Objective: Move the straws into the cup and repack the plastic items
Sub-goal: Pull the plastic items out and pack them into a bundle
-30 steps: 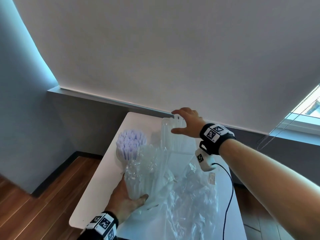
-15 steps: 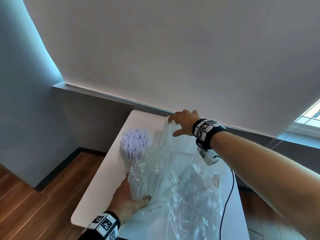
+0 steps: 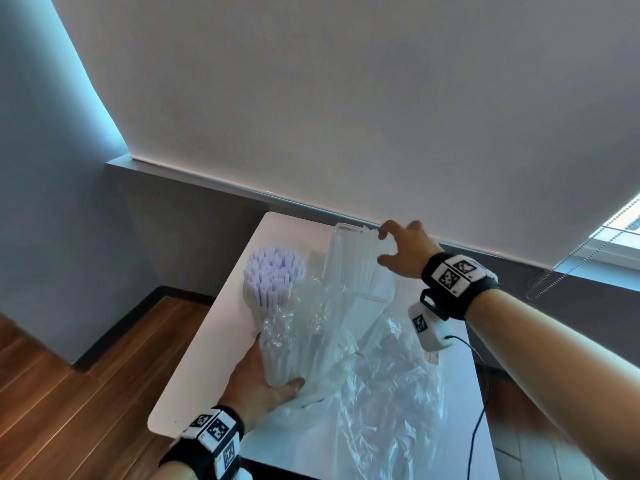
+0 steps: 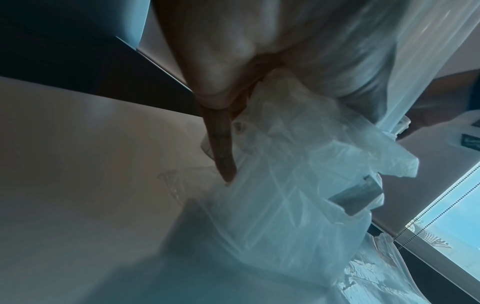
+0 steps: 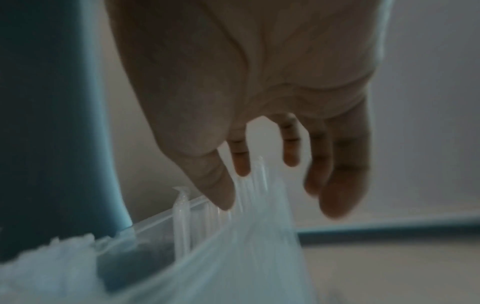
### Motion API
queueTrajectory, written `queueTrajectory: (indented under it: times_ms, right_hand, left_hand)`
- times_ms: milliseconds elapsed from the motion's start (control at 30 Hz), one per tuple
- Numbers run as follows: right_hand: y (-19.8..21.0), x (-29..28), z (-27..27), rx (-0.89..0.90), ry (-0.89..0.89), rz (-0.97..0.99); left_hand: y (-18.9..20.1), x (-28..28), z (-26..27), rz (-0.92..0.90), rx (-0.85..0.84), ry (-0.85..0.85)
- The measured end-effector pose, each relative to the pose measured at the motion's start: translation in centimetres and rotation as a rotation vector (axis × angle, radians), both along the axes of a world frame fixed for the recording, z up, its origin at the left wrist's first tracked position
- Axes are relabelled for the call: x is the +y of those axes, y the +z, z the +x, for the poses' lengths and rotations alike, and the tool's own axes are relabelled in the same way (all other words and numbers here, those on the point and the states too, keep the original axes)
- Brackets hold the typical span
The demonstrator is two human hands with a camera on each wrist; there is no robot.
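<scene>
A cup [image 3: 250,295] packed with pale purple straws [image 3: 273,271] stands at the left of the white table [image 3: 201,368]. My left hand [image 3: 266,379] grips the lower end of a crinkled clear bag [image 3: 294,327] that holds long clear plastic pieces; its thumb [image 4: 221,144] presses on the film. Further back, a bundle of clear straws [image 3: 360,265] stands in a clear box [image 3: 349,226]. My right hand [image 3: 388,247] curls thumb and fingers round the bundle's top. In the right wrist view the thumb and index finger [image 5: 241,164] hold the straw tips [image 5: 259,185].
A loose clear plastic bag [image 3: 391,393] sprawls over the near right of the table. A black cable [image 3: 481,393] runs from my right wrist down the table's right side. The wall and a window sill [image 3: 207,178] stand directly behind the table; wooden floor [image 3: 69,393] lies left.
My right hand lay over the top of the clear straws; now its thumb and fingers curl round them. My left hand keeps its grip on the bag.
</scene>
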State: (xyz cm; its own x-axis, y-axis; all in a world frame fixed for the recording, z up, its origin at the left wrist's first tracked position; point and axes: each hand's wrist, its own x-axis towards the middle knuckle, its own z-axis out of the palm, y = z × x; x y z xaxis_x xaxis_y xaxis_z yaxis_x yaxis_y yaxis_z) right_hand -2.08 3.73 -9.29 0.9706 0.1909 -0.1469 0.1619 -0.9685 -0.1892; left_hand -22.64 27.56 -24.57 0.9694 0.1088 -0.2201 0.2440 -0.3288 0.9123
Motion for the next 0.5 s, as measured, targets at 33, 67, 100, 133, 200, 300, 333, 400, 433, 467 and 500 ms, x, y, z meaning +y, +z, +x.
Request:
queueTrajectory:
  times_ms: [33,67,100,133,200,300,333,400,433,467,500]
  right_hand:
    - [-0.4,-0.3,-0.7,0.068,-0.063,0.047]
    - [-0.8,-0.5,-1.3,0.12,-0.106,0.097]
    - [-1.3,-0.7,-1.7,0.137,-0.128,0.137]
    - [-1.7,-1.0,-1.9,0.122,-0.138,0.158]
    - [-1.9,-1.4,-2.1,0.048,-0.14,0.146]
    - [-1.9,-2.3,-2.1,-0.034,-0.111,0.107]
    - [-1.9,-2.5,-2.0,-0.028,-0.12,0.116]
    - [-1.7,-3.0,-2.0,0.025,-0.145,0.148]
    - [-1.5,-3.1,-2.1,0.034,-0.147,0.151]
    - [-1.2,-3.1,-2.4,-0.002,-0.14,0.143]
    - [-0.8,-2.9,-2.8,-0.087,-0.123,0.14]
  left_hand:
    - [0.0,0.0,0.0,0.002,-0.006,-0.002]
    - [-0.2,0.0,0.0,0.002,-0.005,0.0]
    - [-0.2,0.0,0.0,0.002,-0.003,0.003]
    - [-0.3,0.0,0.1,0.003,0.003,0.005]
    - [-0.5,0.2,0.2,0.007,0.01,0.005]
    - [-0.9,0.6,0.2,0.055,0.017,0.003]
    - [-1.0,0.7,0.2,0.067,0.016,0.0]
    - [-1.1,0.8,0.2,0.074,0.014,-0.007]
    - [-1.0,0.7,0.3,0.074,0.012,-0.011]
    - [-1.0,0.7,0.2,0.074,0.012,-0.013]
    - [-1.0,0.7,0.2,0.074,0.012,-0.012]
